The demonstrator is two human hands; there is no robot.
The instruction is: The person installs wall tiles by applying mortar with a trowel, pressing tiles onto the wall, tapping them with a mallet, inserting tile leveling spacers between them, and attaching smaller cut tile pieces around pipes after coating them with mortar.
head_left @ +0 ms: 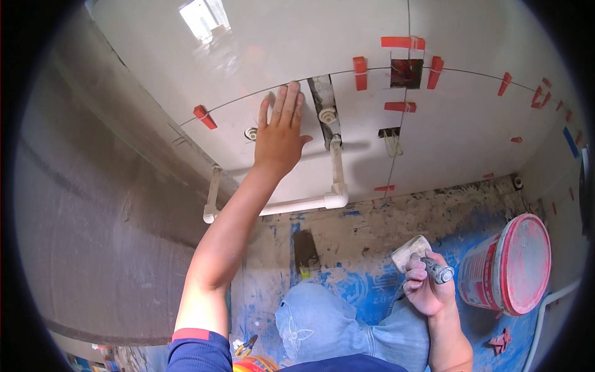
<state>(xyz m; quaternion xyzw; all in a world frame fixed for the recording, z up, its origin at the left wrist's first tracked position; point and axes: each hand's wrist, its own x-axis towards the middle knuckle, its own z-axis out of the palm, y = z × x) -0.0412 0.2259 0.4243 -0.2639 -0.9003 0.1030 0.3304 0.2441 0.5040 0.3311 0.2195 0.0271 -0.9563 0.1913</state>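
Observation:
My left hand (280, 129) is spread flat on the pale wall tile (223, 99), fingertips at a seam, beside a cut strip with a round white pipe fitting (327, 115). Another white fitting (250, 133) is left of that hand. In my right hand (424, 285), low at the right above my knee, is a tool with a speckled metal-looking handle (442, 271) and a whitish head (406, 253), perhaps a mallet. A white U-shaped pipe (291, 206) stands out from the wall below my left hand. Red levelling wedges (359, 72) sit along the tile seams.
A white bucket with a red rim (502, 266) stands at the right near a pale pipe (545, 313). A large brownish-grey panel (111, 217) fills the left side. The stained floor has blue covering (365, 285). Small tools (248, 347) lie near my left knee. Square openings (406, 73) cut the tiles.

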